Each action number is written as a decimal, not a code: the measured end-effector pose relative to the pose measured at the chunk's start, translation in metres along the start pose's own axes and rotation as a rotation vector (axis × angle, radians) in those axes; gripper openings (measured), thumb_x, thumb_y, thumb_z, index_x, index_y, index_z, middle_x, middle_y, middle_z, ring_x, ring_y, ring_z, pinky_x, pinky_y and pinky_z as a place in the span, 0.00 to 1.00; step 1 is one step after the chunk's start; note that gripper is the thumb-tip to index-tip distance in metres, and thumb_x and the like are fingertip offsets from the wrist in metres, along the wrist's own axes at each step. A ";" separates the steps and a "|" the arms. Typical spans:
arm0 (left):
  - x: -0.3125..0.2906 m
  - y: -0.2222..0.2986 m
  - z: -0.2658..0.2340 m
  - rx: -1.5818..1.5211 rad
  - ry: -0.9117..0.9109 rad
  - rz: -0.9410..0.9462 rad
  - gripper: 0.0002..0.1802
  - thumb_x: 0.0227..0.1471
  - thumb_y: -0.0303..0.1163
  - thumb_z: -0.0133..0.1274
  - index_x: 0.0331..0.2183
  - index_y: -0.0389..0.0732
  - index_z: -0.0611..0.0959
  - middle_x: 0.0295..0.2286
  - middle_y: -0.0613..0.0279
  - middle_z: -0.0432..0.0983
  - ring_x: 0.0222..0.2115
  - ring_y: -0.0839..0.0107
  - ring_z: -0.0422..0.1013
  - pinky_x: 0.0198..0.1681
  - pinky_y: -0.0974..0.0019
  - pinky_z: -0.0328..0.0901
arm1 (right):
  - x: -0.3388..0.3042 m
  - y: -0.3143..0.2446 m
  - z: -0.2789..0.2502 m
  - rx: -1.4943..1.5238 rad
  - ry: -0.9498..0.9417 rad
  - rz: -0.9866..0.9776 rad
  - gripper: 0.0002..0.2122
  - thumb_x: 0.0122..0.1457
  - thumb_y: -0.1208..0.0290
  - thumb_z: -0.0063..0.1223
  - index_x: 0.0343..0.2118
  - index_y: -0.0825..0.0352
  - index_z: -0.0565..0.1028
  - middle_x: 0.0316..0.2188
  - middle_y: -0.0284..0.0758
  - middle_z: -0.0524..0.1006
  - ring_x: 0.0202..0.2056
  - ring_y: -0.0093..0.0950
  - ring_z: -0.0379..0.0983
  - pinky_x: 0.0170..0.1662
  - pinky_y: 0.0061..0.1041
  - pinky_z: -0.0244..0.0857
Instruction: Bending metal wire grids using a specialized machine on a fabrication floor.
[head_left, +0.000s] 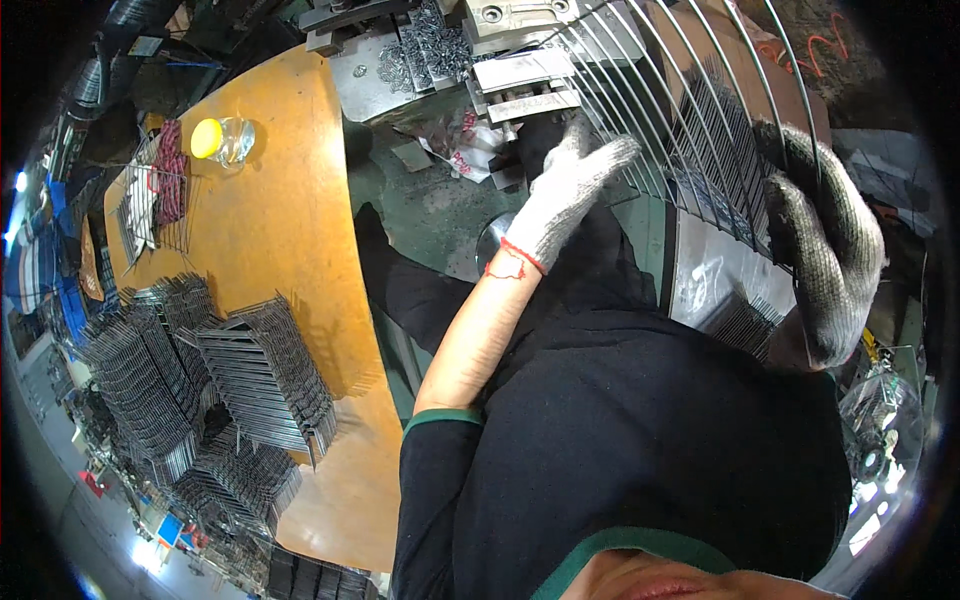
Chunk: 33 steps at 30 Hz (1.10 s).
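Far left of the frame, stacks of dark wire racks [215,390] crowd the lower left corner, piled several deep on the orange-brown table [300,180] and leaning against one another. Up from there, near the upper left, a clear jar with a yellow lid [222,138] lies on the tabletop, just beside a small wire basket [155,200] with something red and dark inside.

Centre frame now: the left hand [565,195], in a white knit glove with a red cuff edge, reaches up from a bare forearm and a black sleeve with green trim. Its fingers are together and curled over the near edge of the wire grille [690,110], gripping the thin rods there. Above it, top centre, sits a grey metal machine [520,60] with a tray of small silvery metal parts [430,50] at its left, and a crumpled plastic bag [465,140] lies below that on the green surface.

On to the right: the grille fans out across the upper right of the frame, its curved rods running up and away. The right hand [825,250], also in a knit glove, is closed around the grille's right-hand edge, fingers wrapped over the wires.
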<state>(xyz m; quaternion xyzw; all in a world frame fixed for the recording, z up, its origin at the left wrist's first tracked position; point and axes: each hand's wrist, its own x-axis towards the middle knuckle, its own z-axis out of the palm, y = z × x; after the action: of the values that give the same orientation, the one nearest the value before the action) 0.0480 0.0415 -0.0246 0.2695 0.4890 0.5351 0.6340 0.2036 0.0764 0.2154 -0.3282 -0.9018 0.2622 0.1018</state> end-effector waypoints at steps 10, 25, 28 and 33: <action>-0.059 0.023 -0.059 -0.081 0.202 -0.067 0.21 0.51 0.37 0.57 0.43 0.34 0.75 0.31 0.62 0.75 0.30 0.76 0.70 0.35 0.72 0.65 | 0.017 0.021 0.021 0.466 0.291 0.441 0.18 0.57 0.68 0.49 0.46 0.75 0.72 0.42 0.39 0.76 0.40 0.24 0.73 0.44 0.18 0.66; -0.039 0.035 -0.056 -0.420 0.438 0.028 0.07 0.51 0.26 0.47 0.34 0.38 0.77 0.16 0.68 0.69 0.11 0.80 0.63 0.11 0.78 0.59 | 0.021 0.163 0.129 1.184 0.134 0.700 0.10 0.61 0.65 0.49 0.38 0.66 0.74 0.22 0.21 0.71 0.20 0.07 0.64 0.20 0.07 0.56; -0.037 0.034 -0.050 -0.458 0.422 0.002 0.08 0.52 0.29 0.47 0.33 0.37 0.78 0.14 0.67 0.68 0.07 0.78 0.62 0.08 0.76 0.58 | 0.025 0.173 0.124 1.182 0.113 0.668 0.10 0.60 0.65 0.50 0.39 0.67 0.74 0.23 0.20 0.72 0.22 0.07 0.65 0.21 0.07 0.57; -0.037 0.026 -0.047 -0.433 0.432 0.078 0.11 0.53 0.32 0.47 0.35 0.34 0.78 0.12 0.65 0.67 0.06 0.76 0.61 0.06 0.74 0.57 | 0.022 0.174 0.129 1.236 0.147 0.691 0.10 0.61 0.65 0.49 0.39 0.66 0.75 0.22 0.20 0.72 0.20 0.07 0.64 0.20 0.07 0.56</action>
<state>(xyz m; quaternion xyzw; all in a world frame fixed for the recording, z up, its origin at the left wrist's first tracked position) -0.0036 0.0058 -0.0078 0.0269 0.4763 0.6956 0.5372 0.2345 0.1507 0.0136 -0.4943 -0.4232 0.7200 0.2411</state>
